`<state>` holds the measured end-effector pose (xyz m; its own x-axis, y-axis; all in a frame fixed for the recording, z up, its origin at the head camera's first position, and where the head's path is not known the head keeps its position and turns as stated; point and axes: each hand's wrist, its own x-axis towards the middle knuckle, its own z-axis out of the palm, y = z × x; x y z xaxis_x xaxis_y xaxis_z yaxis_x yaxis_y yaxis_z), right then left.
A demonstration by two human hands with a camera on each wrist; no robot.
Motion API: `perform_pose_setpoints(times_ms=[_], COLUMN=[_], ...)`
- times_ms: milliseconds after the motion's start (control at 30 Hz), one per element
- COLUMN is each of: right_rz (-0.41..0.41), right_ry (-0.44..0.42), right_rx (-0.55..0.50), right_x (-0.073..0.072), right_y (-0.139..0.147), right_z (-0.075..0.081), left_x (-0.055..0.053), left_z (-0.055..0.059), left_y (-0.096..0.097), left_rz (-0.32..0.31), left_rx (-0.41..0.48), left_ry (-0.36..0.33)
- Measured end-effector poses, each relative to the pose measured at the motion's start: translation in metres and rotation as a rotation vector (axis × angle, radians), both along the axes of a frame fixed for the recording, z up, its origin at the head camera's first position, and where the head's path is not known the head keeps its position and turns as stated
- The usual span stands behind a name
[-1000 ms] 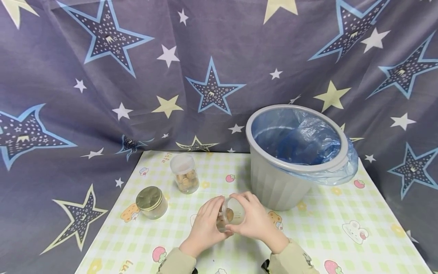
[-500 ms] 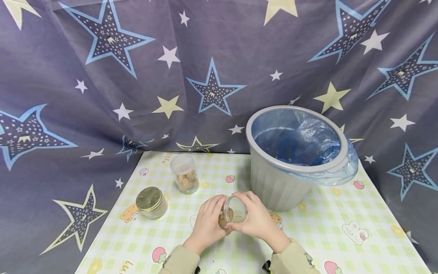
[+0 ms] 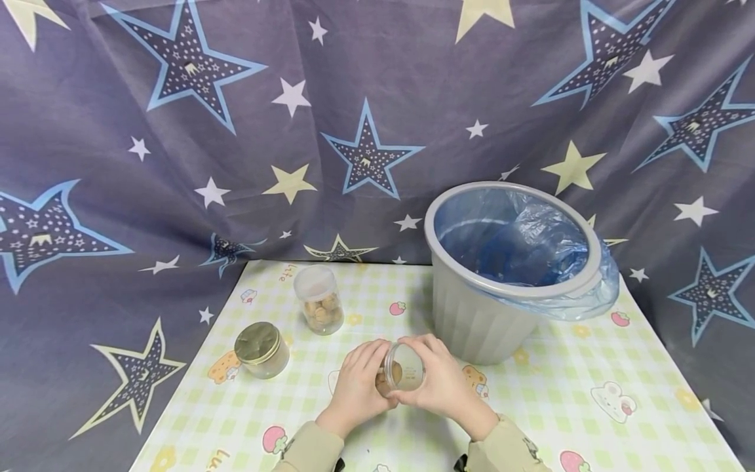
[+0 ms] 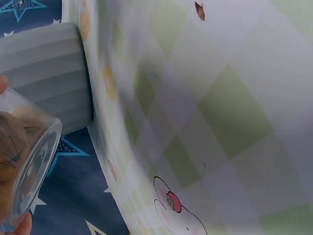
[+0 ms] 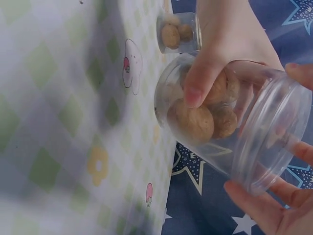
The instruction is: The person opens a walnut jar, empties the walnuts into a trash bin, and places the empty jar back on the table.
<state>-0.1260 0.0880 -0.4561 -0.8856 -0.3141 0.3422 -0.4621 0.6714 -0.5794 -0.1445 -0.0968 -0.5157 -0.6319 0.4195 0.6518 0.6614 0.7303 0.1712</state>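
Note:
Both hands hold a clear plastic jar with several walnuts inside, tilted over the table. My left hand wraps the jar's body, its thumb lying along the side. With spread fingers and thumb, my right hand grips the clear screw lid by its rim. The lid sits on the jar's mouth and faces right, small print showing on its top. In the left wrist view the jar shows only at the left edge, with a few fingertips around it.
A grey trash bin with a blue liner stands behind the right hand. Left of the hands are a jar with a gold lid and a taller jar of walnuts. A small brown scrap lies on the checked tablecloth.
Hands and jar have shifted slightly right since the first frame. The print on the lid has moved a little, while both hands keep their hold. The other jars and bin are unmoved.

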Motion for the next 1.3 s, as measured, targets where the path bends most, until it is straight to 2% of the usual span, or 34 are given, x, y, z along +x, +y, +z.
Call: perform_pose_setpoints(times_ms=[200,300,433,633,767,933,1033,1133,1300], right_rz=[0.012,0.04,0.102,0.148,0.207,0.332,0.4,0.445,0.458], right_ry=[0.032,0.038,0.095,0.165,0.203,0.255,0.298,0.298,0.229], right_rx=[-0.005,0.026,0.084,0.094,0.101,0.111,0.112,0.118,0.14], right_x=[0.0,0.001,0.0,-0.004,-0.005,-0.009,-0.011,-0.012,-0.01], right_y=[0.002,0.004,0.006,0.008,0.011,0.014,0.016,0.018,0.021], right_z=[-0.001,0.0,-0.001,-0.003,-0.003,-0.002,-0.003,-0.004,-0.002], left_x=[0.0,-0.001,-0.001,-0.002,-0.001,0.001,-0.001,-0.002,-0.001], left_z=[0.001,0.001,-0.002,-0.001,0.004,0.009,0.011,0.012,0.011], left_y=[0.0,-0.001,-0.002,-0.004,-0.006,-0.011,-0.013,-0.013,-0.013], left_rz=[-0.017,-0.056,-0.108,-0.146,-0.186,-0.208,-0.227,-0.232,-0.22], left_rx=[0.003,0.019,0.04,0.05,0.035,-0.004,-0.029,-0.046,-0.021], left_ry=[-0.01,-0.032,-0.075,-0.128,-0.232,-0.352,-0.371,-0.378,-0.394])
